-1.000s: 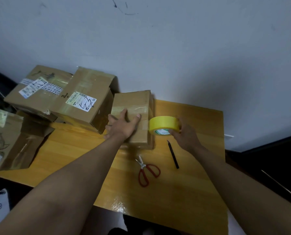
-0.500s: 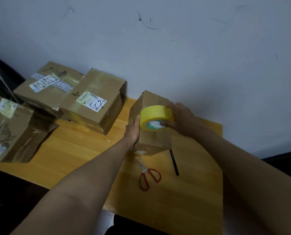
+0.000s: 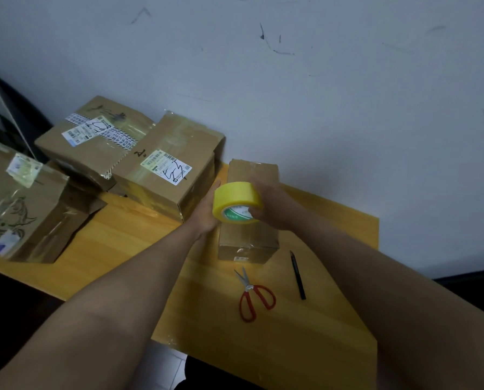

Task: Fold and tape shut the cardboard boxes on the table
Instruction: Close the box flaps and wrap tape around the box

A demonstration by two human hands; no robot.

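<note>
Between the two hands, the small cardboard box (image 3: pixel 250 237) is standing on the surface (image 3: pixel 139 249) with its long axis running away from the person toward the wall. Far to the left of the hands, three larger boxes (image 3: pixel 162 175) are lying grouped near the wall, apparently taped already. The left hand (image 3: pixel 205 211) is pressing flat, palm open, against the left side of the small box and gripping nothing; it is acting as a brace. Directly beside it, the yellow tape roll (image 3: pixel 236 201) is hovering over the near half of the box top, core facing the person. The right hand (image 3: pixel 271 205) is curling closed around the roll, thumb hooked at the core. No free tape end is discernible. Judged from this arrangement, the coming pull should be travelling along the box's long axis, with the right hand nearer the seam. Nearer the person, below the right hand, red-handled scissors (image 3: pixel 253 295) and a black pen (image 3: pixel 297 274) are lying on the surface.
</note>
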